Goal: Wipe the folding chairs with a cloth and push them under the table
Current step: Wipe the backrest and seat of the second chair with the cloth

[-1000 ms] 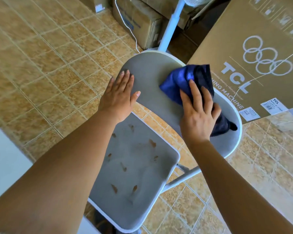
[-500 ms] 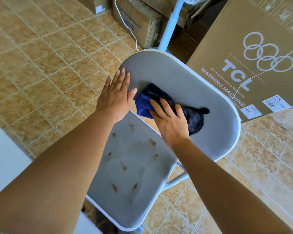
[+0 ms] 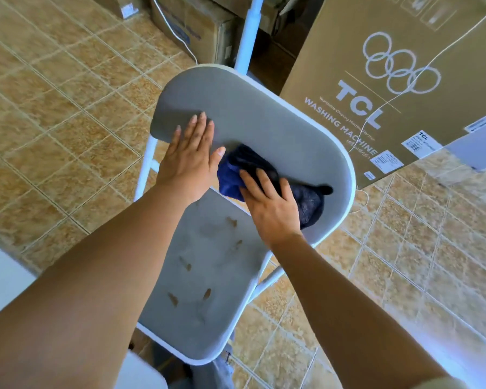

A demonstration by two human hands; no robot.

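Observation:
A grey folding chair with a white frame stands on the tiled floor below me. Its backrest (image 3: 264, 116) is the rounded grey pad in the middle of the view. Its seat (image 3: 208, 304) lies nearer to me and carries several brown spots. My left hand (image 3: 190, 161) rests flat on the backrest's left lower edge, fingers stretched out. My right hand (image 3: 272, 204) presses a dark blue cloth (image 3: 309, 197) against the lower right part of the backrest. The cloth sticks out on both sides of that hand.
A large brown washing machine box (image 3: 404, 80) stands right behind the chair at upper right. More cardboard boxes (image 3: 191, 23) and a white fan pole (image 3: 249, 32) with a cable are at the top. A white table corner (image 3: 0, 276) shows at left.
My right hand swept the cloth from the backrest's upper right down to its lower edge, then slid a little to the right. My left hand stayed flat on the backrest's left side.

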